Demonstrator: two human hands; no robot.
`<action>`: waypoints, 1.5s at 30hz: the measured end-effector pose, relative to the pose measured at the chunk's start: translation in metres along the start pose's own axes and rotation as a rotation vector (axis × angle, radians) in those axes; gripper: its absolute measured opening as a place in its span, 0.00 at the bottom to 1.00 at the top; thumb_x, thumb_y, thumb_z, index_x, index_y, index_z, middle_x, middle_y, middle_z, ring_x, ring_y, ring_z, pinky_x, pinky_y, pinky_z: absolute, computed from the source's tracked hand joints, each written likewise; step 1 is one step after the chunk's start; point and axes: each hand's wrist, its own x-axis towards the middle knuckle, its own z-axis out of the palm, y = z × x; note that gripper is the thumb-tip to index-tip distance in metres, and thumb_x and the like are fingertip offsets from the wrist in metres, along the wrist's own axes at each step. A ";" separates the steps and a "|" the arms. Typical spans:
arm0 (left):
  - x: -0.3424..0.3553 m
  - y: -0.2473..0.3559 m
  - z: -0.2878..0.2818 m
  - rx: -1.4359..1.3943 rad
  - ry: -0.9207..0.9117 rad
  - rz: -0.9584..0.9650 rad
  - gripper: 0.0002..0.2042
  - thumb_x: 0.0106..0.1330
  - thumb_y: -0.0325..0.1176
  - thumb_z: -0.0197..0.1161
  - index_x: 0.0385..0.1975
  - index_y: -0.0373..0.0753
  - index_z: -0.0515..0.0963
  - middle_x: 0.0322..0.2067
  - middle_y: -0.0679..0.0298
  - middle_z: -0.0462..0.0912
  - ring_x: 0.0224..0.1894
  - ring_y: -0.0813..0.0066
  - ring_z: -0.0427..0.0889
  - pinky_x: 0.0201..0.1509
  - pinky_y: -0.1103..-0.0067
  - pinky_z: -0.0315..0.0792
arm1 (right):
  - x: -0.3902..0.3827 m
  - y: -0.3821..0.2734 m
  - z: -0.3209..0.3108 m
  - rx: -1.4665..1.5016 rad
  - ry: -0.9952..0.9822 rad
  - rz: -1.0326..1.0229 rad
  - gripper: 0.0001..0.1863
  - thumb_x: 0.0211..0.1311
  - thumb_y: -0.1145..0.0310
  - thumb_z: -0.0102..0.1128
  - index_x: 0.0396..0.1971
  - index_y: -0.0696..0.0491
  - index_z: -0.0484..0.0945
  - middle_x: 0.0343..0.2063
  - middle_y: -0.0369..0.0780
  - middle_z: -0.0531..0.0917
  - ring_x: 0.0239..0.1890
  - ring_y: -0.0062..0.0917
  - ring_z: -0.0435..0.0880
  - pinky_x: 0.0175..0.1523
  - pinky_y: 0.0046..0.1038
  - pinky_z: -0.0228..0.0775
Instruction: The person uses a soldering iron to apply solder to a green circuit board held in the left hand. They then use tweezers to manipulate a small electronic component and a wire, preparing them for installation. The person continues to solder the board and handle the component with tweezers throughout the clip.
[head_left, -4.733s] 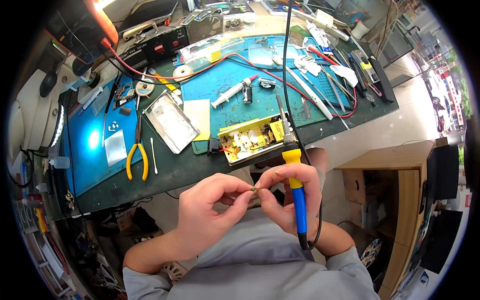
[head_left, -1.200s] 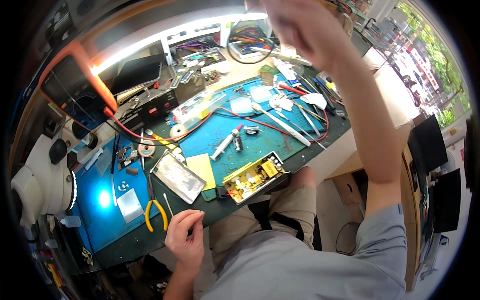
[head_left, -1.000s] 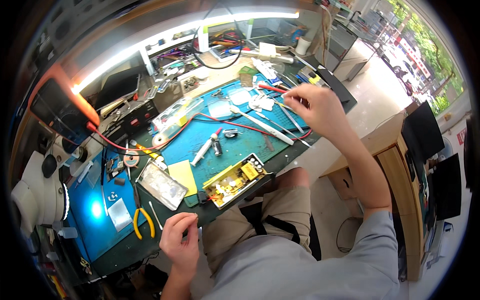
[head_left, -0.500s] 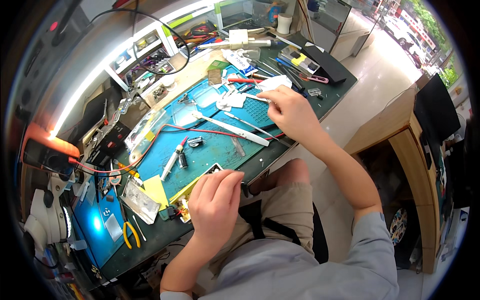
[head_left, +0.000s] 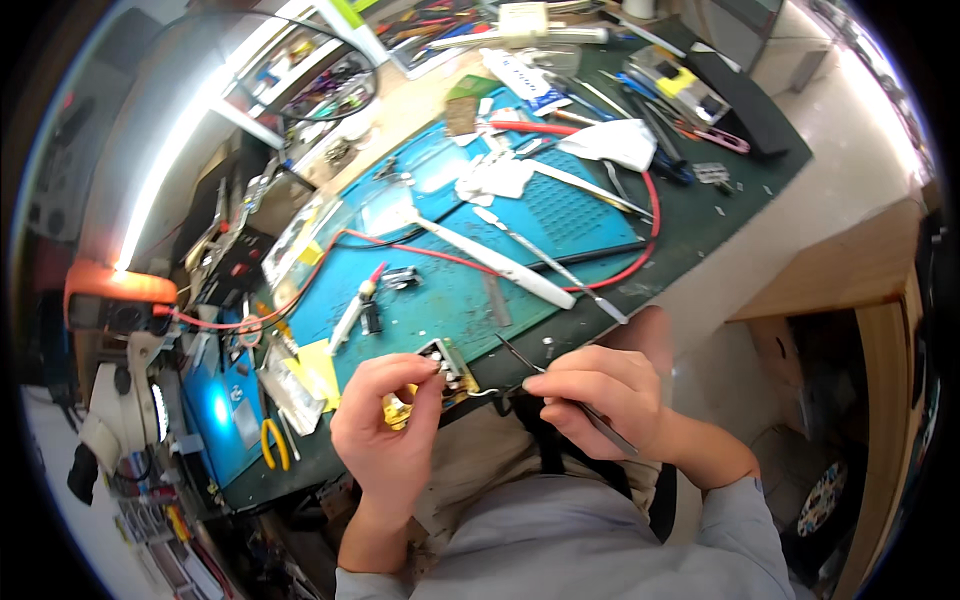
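Observation:
My right hand [head_left: 610, 395], near the bench's front edge, is closed round a pair of dark metal tweezers [head_left: 520, 355]; their tip points up and left over the mat's edge. To its left my left hand [head_left: 390, 400] has thumb and forefinger curled together at the edge of a small circuit board [head_left: 455, 372] with raised parts and a short white wire. Whether those fingertips hold a tiny part or the board cannot be made out. Beyond the hands lie a white brush-like stick [head_left: 500, 262], a thin metal pick [head_left: 535, 250] and a glue-tipped syringe [head_left: 352, 318].
A blue-green work mat [head_left: 425, 310] covers much of the bench. Red and black leads run across it from an orange-edged meter [head_left: 115, 295]. Yellow-handled pliers [head_left: 273, 445] lie at the left. White tissue [head_left: 612, 143], a white tube [head_left: 525, 80] and several tools crowd the back.
My right hand has come from the tools at the far right down to the front edge, now holding tweezers. My left hand has turned, its fingertips meeting beside the board. The view has shifted.

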 end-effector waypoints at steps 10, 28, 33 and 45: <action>0.019 -0.012 -0.083 -0.670 -0.086 -0.634 0.12 0.65 0.21 0.66 0.47 0.34 0.76 0.39 0.58 0.86 0.40 0.73 0.85 0.45 0.78 0.80 | 0.040 -0.014 0.061 -0.101 -0.059 -0.282 0.19 0.54 0.75 0.72 0.47 0.60 0.82 0.40 0.42 0.86 0.36 0.29 0.87 0.39 0.28 0.83; -0.085 -0.072 -0.215 -0.717 0.050 -0.955 0.14 0.69 0.21 0.62 0.51 0.29 0.69 0.41 0.52 0.83 0.49 0.61 0.87 0.52 0.72 0.84 | 0.005 -0.052 0.239 0.090 -0.255 -0.299 0.12 0.54 0.71 0.72 0.39 0.58 0.85 0.34 0.41 0.87 0.37 0.29 0.88 0.38 0.26 0.81; -0.081 -0.074 -0.220 -0.753 0.044 -0.990 0.13 0.69 0.20 0.60 0.50 0.30 0.69 0.42 0.52 0.82 0.50 0.61 0.86 0.54 0.70 0.84 | -0.001 -0.044 0.247 0.016 -0.267 -0.381 0.11 0.56 0.73 0.68 0.39 0.57 0.84 0.34 0.40 0.88 0.35 0.28 0.88 0.40 0.26 0.82; -0.087 -0.078 -0.215 -0.816 0.088 -0.940 0.13 0.69 0.18 0.58 0.51 0.31 0.68 0.40 0.54 0.82 0.51 0.59 0.85 0.54 0.69 0.83 | -0.001 -0.043 0.248 -0.016 -0.236 -0.393 0.10 0.58 0.73 0.64 0.38 0.59 0.85 0.33 0.42 0.88 0.36 0.29 0.88 0.41 0.27 0.83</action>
